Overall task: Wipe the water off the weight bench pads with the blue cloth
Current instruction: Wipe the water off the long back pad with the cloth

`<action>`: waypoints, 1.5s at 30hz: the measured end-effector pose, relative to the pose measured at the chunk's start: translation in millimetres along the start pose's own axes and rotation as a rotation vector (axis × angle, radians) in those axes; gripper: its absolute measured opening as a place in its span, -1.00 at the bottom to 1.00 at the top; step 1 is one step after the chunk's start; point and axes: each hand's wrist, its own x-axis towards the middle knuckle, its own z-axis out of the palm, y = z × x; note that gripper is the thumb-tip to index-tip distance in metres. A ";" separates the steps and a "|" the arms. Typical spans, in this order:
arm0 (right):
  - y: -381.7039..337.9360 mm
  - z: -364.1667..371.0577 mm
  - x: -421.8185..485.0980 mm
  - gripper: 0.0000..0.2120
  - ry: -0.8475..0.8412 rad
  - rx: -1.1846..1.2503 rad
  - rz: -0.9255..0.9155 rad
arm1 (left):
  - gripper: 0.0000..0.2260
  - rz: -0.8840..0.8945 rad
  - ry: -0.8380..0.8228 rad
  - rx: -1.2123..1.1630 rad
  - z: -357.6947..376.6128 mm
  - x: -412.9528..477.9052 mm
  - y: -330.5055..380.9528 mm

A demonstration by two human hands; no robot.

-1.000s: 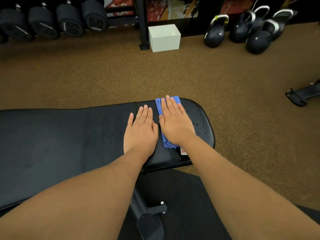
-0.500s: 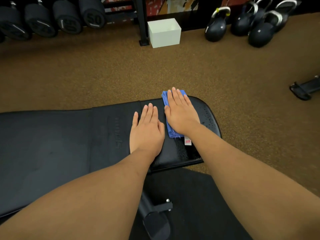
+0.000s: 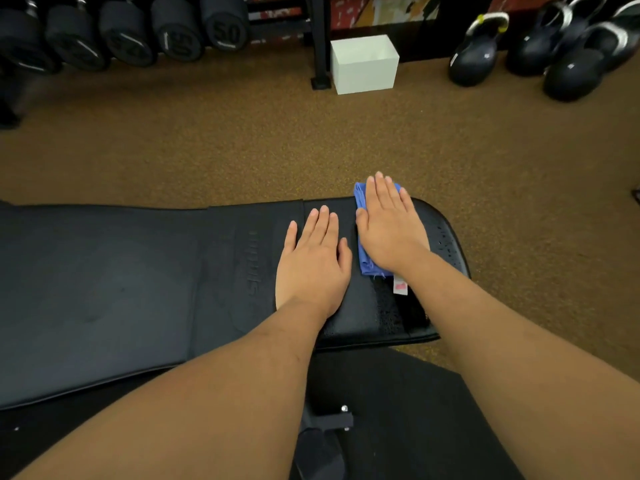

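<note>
A black weight bench lies across the view, with a long back pad (image 3: pixel 104 289) on the left and a shorter seat pad (image 3: pixel 367 306) on the right. My right hand (image 3: pixel 389 226) presses flat, fingers straight, on the folded blue cloth (image 3: pixel 367 261) at the seat pad's far edge; the cloth and fingertips reach past that edge. Water droplets (image 3: pixel 445 240) bead on the pad to the right of this hand and near the front edge. My left hand (image 3: pixel 313 265) rests flat on the seat pad just left of the cloth.
Brown speckled floor (image 3: pixel 242 140) surrounds the bench. A dumbbell rack (image 3: pixel 138 32) runs along the back left, a white box (image 3: pixel 363 64) stands by its post, and kettlebells (image 3: pixel 478 53) sit at the back right. The bench frame (image 3: pixel 329 427) shows below the pads.
My right hand has slid the blue cloth away from me across the seat pad, to and over the far edge. My left hand has stayed flat on the pad.
</note>
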 end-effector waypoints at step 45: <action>-18.1 3.1 -11.6 -0.40 0.000 -0.005 0.022 | -0.51 -0.201 0.068 0.018 -34.1 -46.3 -120.2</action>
